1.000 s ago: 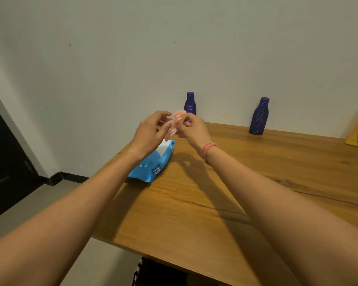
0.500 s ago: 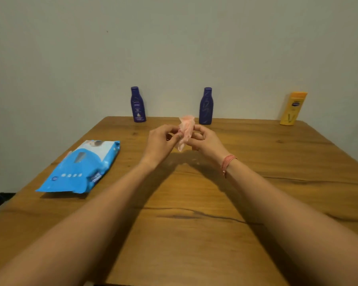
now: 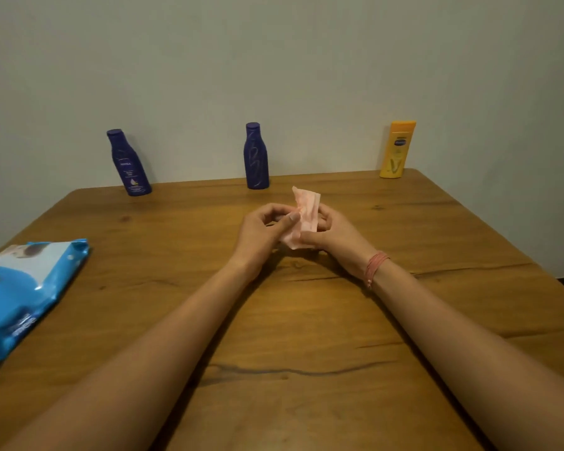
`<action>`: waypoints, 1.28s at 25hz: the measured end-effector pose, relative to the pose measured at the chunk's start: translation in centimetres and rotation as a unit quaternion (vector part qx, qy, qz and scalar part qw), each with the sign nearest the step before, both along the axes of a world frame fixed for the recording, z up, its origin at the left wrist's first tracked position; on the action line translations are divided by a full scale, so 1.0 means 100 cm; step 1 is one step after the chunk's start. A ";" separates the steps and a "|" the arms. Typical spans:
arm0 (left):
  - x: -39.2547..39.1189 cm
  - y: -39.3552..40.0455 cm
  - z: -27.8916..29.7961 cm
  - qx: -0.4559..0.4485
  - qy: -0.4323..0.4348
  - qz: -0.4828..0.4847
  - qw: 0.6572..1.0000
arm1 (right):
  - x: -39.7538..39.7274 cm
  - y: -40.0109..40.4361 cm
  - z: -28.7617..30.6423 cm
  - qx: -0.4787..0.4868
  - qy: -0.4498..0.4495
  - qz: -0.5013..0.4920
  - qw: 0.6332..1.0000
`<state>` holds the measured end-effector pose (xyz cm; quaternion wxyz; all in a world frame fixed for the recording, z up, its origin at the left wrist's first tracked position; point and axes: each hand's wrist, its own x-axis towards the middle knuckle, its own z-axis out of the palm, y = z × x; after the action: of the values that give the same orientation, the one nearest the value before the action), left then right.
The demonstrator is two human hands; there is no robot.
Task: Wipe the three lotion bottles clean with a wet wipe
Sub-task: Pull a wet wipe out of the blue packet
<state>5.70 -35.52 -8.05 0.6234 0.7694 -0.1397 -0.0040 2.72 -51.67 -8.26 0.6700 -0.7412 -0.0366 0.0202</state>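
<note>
Three lotion bottles stand upright along the table's far edge by the wall: a dark blue one [image 3: 129, 164] at the left, a second dark blue one [image 3: 256, 157] in the middle, a yellow one [image 3: 397, 150] at the right. A folded pale pink wet wipe [image 3: 303, 216] is held over the table's middle, in front of the middle bottle. My left hand [image 3: 263, 234] pinches its left side and my right hand [image 3: 334, 237] grips its right side. Both hands are well short of the bottles.
A blue wet wipe pack [image 3: 23, 294] lies flat at the left edge of the wooden table [image 3: 306, 353]. A plain wall rises right behind the bottles. A dark crack runs across the tabletop near me.
The view has swung from the table's left side to face the bottles squarely. Both hands carried the wipe away from the pack to the table's middle and lowered slightly.
</note>
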 end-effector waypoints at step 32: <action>0.179 -0.301 0.078 0.445 -0.327 -0.014 0.833 | 0.041 -0.116 -0.010 0.233 0.021 -0.489 0.840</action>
<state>23.63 -65.63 -0.22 0.1313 0.9181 -0.3292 0.1774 6.85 -63.23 -9.24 0.7463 -0.4839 0.3415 -0.3037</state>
